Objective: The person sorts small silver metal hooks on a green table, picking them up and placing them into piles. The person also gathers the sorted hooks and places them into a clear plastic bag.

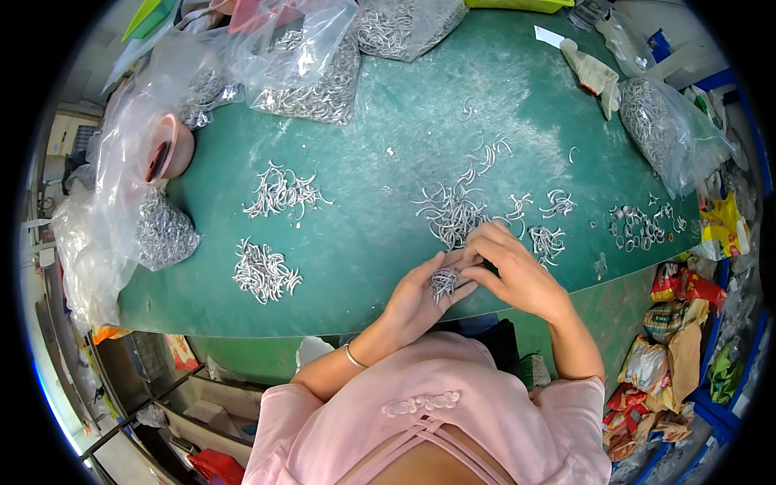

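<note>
Several piles of curved metal pieces lie on a green table scuffed with pale marks. Clear bags of similar pieces stand along its far edge and sides, near a pink bowl and a pale glove. Packets crowd beside a blue frame at right. The left hand lies palm up, loosely open, cradling a small heap; the right hand curls over its fingers, and whether it pinches anything is hidden. The uppermost bags are cut off; the dark rim hides the room's corners.
</note>
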A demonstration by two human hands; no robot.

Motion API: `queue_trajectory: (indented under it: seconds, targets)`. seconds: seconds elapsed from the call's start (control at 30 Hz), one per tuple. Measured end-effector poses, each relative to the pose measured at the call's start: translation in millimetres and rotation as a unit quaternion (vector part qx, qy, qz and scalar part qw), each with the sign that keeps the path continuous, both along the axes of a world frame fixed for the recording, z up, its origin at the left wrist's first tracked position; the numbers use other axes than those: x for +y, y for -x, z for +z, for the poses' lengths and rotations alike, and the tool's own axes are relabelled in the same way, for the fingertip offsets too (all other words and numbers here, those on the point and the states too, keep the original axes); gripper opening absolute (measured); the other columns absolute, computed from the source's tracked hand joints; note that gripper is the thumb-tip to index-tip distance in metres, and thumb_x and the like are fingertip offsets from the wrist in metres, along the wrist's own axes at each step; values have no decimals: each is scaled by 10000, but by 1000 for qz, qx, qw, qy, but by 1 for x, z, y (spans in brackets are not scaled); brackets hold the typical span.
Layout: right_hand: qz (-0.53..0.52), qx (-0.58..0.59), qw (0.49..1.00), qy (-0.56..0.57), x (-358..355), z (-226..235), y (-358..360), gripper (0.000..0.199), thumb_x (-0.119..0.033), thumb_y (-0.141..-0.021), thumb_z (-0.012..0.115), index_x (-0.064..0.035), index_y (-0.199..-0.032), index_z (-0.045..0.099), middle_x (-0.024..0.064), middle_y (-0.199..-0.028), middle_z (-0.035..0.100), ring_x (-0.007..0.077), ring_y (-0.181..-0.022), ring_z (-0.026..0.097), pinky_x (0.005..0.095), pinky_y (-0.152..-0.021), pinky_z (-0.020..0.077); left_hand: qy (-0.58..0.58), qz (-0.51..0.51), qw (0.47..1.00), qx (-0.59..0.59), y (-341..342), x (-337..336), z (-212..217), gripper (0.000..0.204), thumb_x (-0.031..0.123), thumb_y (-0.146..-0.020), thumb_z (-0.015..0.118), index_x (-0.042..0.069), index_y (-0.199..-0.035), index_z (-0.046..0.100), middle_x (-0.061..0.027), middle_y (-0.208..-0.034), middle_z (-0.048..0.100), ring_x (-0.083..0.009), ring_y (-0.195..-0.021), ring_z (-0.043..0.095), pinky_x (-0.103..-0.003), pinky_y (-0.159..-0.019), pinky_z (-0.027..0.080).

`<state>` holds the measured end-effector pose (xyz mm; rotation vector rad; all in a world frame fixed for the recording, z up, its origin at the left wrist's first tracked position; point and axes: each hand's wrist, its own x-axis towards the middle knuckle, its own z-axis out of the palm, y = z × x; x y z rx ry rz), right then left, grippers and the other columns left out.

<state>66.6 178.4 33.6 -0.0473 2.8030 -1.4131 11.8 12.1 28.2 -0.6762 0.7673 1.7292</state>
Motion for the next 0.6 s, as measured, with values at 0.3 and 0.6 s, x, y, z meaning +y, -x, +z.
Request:
queue_trajectory:
  seconds: [0.3, 0.6]
  targets:
    - [-24, 91, 981, -169, -15, -42, 26, 485, -112, -715, 736, -82, -1164, 554, 114, -1324, 430, 367, -1228, 377, 485, -992, 325, -128, -87, 988, -24, 1, -30, -26, 404, 323, -988, 445, 103, -650, 421, 24, -582, 327, -71, -492, 272, -211, -402, 192]
    - [-271, 101, 946, 148, 42, -62, 23, 212, 72, -831, 555, -3, -1028, 568, 69, -939, 641, 153, -763, 603, 278, -688, 499, -132, -106, 985, 16, 3, -33, -27, 443, 340, -999, 394, 117, -617, 425, 41, -551, 290, -67, -479, 247, -213, -383, 207]
